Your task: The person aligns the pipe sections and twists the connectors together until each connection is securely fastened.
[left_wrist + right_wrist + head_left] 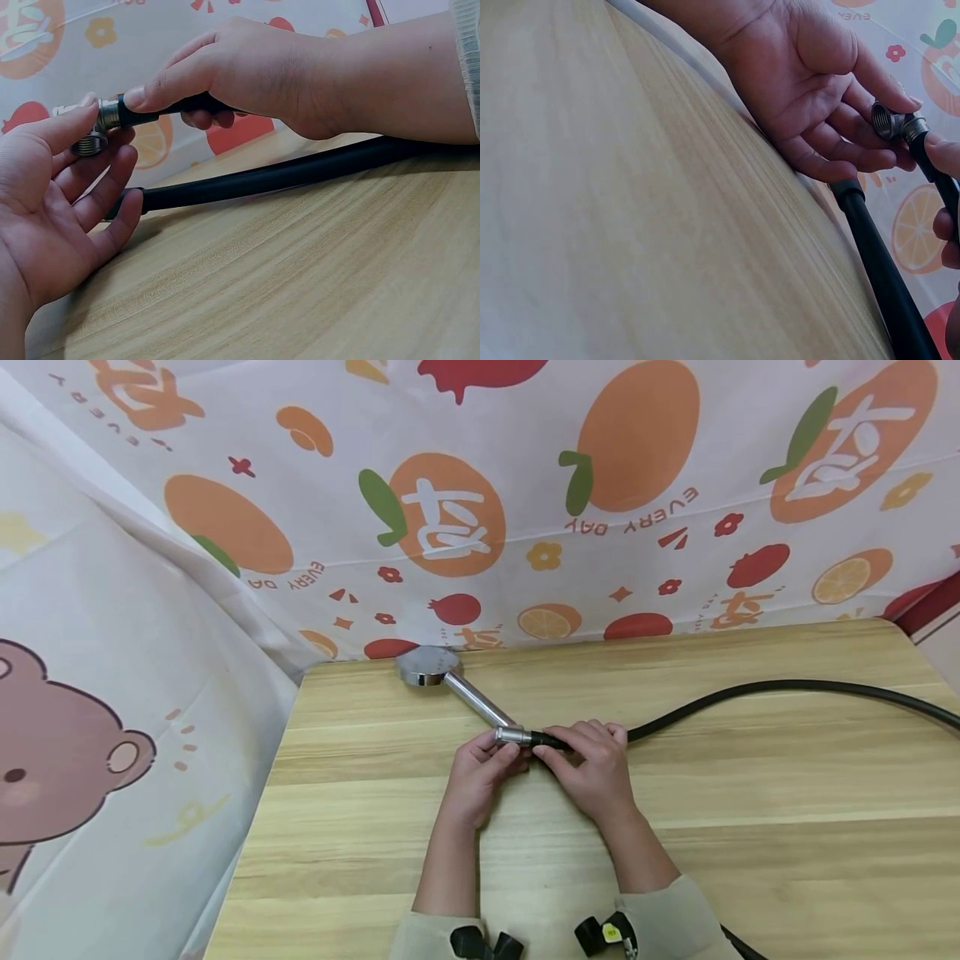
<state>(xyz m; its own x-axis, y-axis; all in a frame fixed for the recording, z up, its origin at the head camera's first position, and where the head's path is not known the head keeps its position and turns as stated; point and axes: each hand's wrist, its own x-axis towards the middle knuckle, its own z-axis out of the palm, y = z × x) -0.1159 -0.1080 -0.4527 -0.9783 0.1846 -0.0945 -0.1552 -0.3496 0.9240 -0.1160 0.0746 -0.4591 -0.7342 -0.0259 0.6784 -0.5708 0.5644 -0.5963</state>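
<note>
My left hand (480, 772) pinches a silvery threaded metal fitting (93, 141) between thumb and fingers. One threaded opening of the fitting (885, 121) faces out below the thumb. My right hand (600, 768) grips the black hose end (142, 117) joined to the fitting, its thumb close to the joint. Just beyond the hands lies a chrome shower head (427, 665), its handle (476, 700) slanting toward them. In the left wrist view another length of black hose (247, 180) runs low over the table, its end partly hidden behind the left fingers.
The wooden table (345, 843) carries everything. A black hose (810, 685) curves off to the right edge, and a short piece of hose (742, 943) shows by the right sleeve. Fruit-printed cloth (525, 585) hangs along the back, bear-printed cloth (187, 860) on the left.
</note>
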